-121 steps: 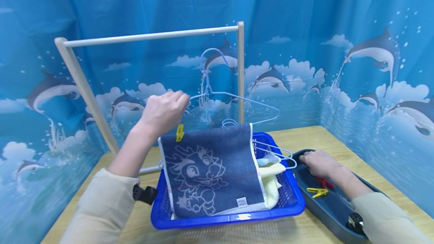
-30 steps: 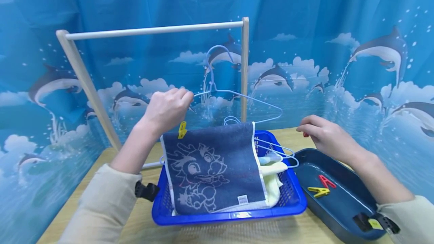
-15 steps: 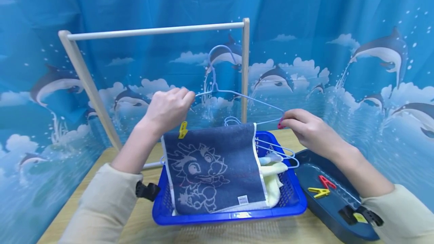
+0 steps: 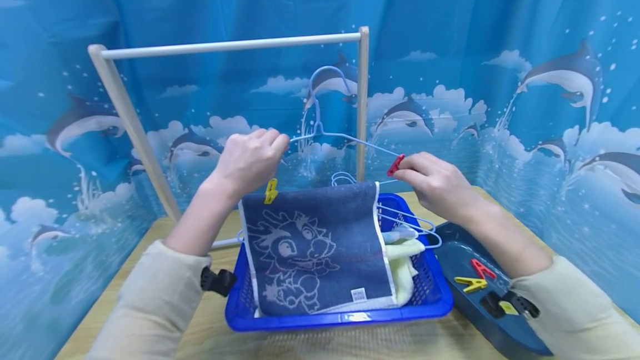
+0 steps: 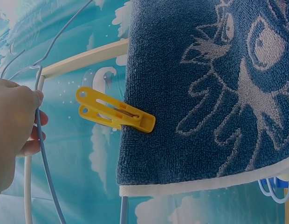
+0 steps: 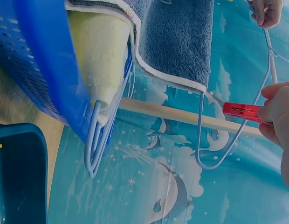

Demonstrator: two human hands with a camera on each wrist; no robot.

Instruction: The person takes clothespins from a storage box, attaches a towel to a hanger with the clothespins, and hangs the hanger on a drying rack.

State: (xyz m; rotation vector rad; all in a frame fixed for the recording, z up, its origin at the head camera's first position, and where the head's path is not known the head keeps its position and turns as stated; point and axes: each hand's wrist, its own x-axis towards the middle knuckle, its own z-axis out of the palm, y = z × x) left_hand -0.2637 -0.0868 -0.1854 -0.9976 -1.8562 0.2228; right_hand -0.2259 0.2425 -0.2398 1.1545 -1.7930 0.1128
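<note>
My left hand [image 4: 254, 159] grips the upper left arm of a pale blue wire hanger [image 4: 345, 136], holding it up over the basket. Over the hanger's lower bar hangs a dark blue towel [image 4: 320, 249] with a white cartoon dragon and white edging. A yellow clothespin [image 5: 119, 112] is clipped on the towel's top edge near its left side. My right hand [image 4: 437, 185] pinches a red clothespin [image 6: 241, 111] by the hanger's right arm, above the towel's top right corner. In the right wrist view the red clothespin's free end points toward the towel.
A blue plastic basket [image 4: 345, 321] below holds pale yellow cloth [image 4: 401, 279] and more hangers [image 4: 425, 229]. At the right a dark tray [image 4: 462, 304] holds another yellow clothespin [image 4: 470, 284] and a red one [image 4: 482, 269]. Behind stands a drying rack [image 4: 235, 45] with a white rail.
My right hand has come up out of the tray with a red clothespin and moved left to the hanger's right arm. The left hand, hanger and towel have stayed nearly still.
</note>
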